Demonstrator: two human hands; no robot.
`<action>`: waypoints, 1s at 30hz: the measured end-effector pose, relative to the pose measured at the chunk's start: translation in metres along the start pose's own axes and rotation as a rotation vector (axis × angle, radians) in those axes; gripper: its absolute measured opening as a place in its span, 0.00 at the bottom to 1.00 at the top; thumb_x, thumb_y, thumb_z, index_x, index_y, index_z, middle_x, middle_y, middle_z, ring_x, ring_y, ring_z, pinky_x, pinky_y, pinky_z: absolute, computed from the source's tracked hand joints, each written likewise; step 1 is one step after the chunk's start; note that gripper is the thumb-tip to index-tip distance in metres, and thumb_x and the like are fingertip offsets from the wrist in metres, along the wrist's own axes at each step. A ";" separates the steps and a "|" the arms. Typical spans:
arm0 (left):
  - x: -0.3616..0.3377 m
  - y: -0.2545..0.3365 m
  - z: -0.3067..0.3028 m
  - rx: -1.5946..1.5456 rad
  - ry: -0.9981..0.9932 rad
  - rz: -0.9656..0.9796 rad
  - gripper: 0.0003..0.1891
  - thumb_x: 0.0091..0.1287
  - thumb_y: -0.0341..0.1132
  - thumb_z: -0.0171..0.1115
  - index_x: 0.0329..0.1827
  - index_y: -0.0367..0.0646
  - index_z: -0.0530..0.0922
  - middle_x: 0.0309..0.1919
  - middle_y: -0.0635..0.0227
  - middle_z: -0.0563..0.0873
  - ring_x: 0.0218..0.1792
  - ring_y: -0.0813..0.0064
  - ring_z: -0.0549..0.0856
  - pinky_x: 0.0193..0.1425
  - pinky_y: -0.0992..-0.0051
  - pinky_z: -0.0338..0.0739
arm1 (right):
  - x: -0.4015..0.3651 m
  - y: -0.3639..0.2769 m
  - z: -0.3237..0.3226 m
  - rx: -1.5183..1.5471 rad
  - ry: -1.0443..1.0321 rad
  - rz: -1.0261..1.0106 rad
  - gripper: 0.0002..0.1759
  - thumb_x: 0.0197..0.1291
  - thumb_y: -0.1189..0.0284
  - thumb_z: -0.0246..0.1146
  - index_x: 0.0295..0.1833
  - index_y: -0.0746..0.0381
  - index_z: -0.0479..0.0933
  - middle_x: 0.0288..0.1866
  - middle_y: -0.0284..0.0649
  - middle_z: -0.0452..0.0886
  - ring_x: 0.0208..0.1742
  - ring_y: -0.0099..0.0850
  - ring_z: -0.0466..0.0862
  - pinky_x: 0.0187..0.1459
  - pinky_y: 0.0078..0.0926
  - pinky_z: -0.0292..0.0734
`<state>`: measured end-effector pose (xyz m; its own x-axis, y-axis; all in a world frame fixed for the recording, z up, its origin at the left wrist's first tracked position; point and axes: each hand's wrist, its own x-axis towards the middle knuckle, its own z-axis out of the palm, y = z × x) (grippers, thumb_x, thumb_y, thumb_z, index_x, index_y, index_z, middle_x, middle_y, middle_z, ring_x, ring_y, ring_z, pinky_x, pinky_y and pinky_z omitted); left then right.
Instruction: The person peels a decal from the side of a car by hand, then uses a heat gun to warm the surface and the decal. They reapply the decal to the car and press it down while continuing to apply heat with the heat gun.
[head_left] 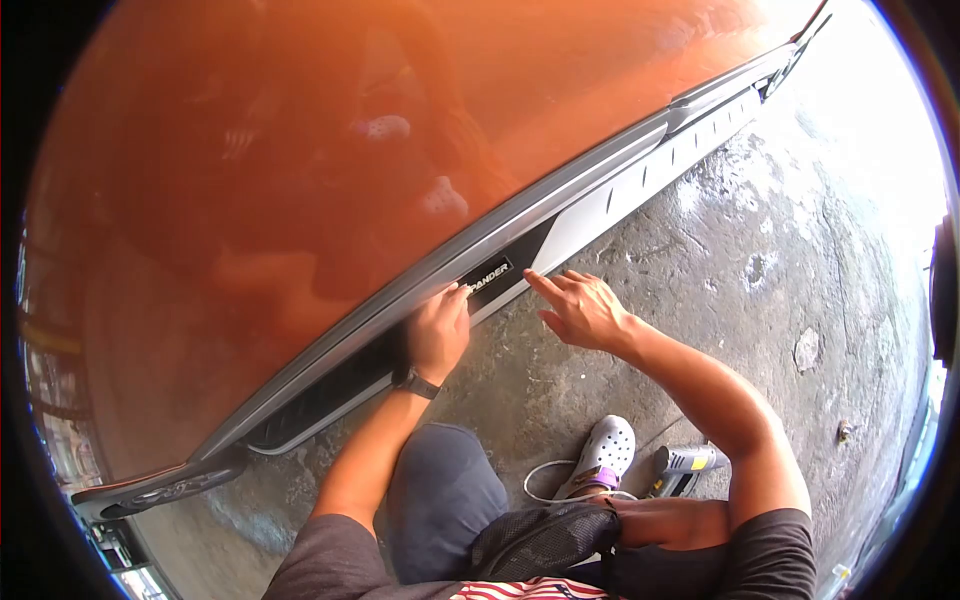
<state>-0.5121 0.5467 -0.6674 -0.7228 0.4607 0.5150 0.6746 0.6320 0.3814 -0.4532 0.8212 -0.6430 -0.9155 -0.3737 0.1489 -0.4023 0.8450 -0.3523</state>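
Note:
Along the bottom of an orange car runs a side step (598,208) with a silver and black top. A small black badge plate (490,275) on its dark section reads "PANDER", its left end hidden behind my fingers. My left hand (438,330), wearing a black watch (416,384), is closed with its fingertips at that hidden end and slightly blurred. Whatever it may pinch I cannot make out. My right hand (582,308) holds nothing; its index finger is stretched out to the step's edge just right of the plate, the thumb apart.
The orange car body (300,150) rises just beyond the step. On the rough concrete floor (740,290) a grey power tool (688,462) lies beside my white clog (608,446), with a pale cord (535,480) near it. A small object (845,431) sits at the right.

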 end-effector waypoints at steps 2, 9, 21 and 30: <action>0.000 0.001 -0.001 -0.011 -0.011 -0.018 0.11 0.68 0.25 0.68 0.52 0.38 0.88 0.51 0.53 0.89 0.53 0.51 0.88 0.57 0.60 0.83 | 0.004 0.002 0.007 0.008 0.004 0.008 0.41 0.60 0.66 0.72 0.78 0.62 0.68 0.40 0.45 0.86 0.46 0.42 0.88 0.48 0.40 0.84; 0.000 0.001 0.000 -0.017 -0.023 -0.036 0.12 0.68 0.25 0.68 0.52 0.38 0.88 0.51 0.52 0.89 0.52 0.51 0.88 0.57 0.60 0.84 | 0.022 0.001 0.011 0.045 -0.016 0.054 0.40 0.61 0.67 0.70 0.79 0.61 0.67 0.32 0.44 0.86 0.37 0.46 0.89 0.39 0.43 0.84; 0.000 0.002 0.002 -0.003 -0.015 -0.010 0.12 0.67 0.25 0.69 0.52 0.38 0.89 0.49 0.54 0.88 0.49 0.52 0.88 0.54 0.61 0.83 | 0.032 -0.002 0.012 -0.084 -0.203 0.093 0.43 0.59 0.75 0.61 0.84 0.63 0.63 0.28 0.46 0.84 0.33 0.45 0.88 0.38 0.44 0.83; -0.003 0.001 0.007 -0.028 -0.016 -0.039 0.11 0.68 0.25 0.69 0.52 0.37 0.89 0.49 0.53 0.88 0.49 0.52 0.88 0.54 0.61 0.83 | 0.035 -0.006 -0.004 -0.031 -0.136 0.081 0.46 0.55 0.76 0.59 0.85 0.57 0.63 0.26 0.45 0.84 0.27 0.44 0.87 0.33 0.44 0.82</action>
<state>-0.5102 0.5509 -0.6741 -0.7509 0.4460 0.4871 0.6495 0.6323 0.4222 -0.4825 0.8043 -0.6317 -0.9365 -0.3506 -0.0060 -0.3291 0.8849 -0.3295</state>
